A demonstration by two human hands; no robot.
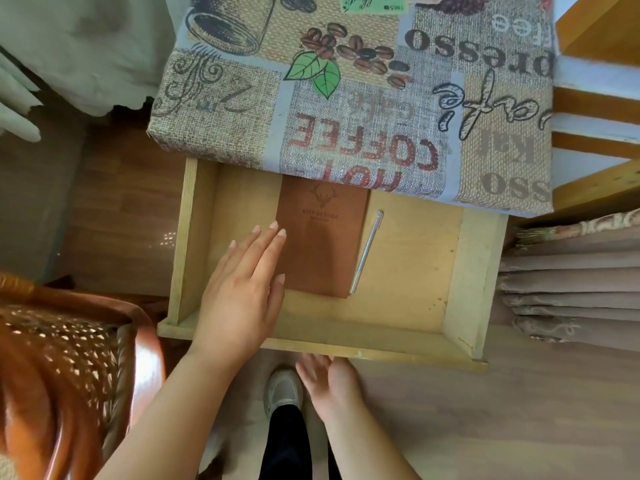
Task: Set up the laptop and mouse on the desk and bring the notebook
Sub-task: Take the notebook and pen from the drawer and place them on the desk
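**A:** Under the desk's front edge, the wooden drawer (464, 271) is pulled out — brown notebook (320, 244) lies flat in it, toward the back-middle, its far end tucked under the hanging coffee-print tablecloth (346, 98). Silver pen (366, 251) lies just beside its right edge, roughly parallel.

**B:** What abt the hands?

**A:** Left hand (242, 289) is inside the drawer, palm down, fingers straight and close together, fingertips overlapping the notebook's left edge. Can't tell if it's pressing or just above it, tbh. Right hand (329, 379) is lower, just below the drawer's front wall, fingers loose and a bit spread — holding nothing.

**B:** Anything else?

**A:** Wicker chair (69, 358) off the drawer's left side, folded curtain fabric (571, 278) on the right, and a grey shoe (283, 389) on the floor between the arms.
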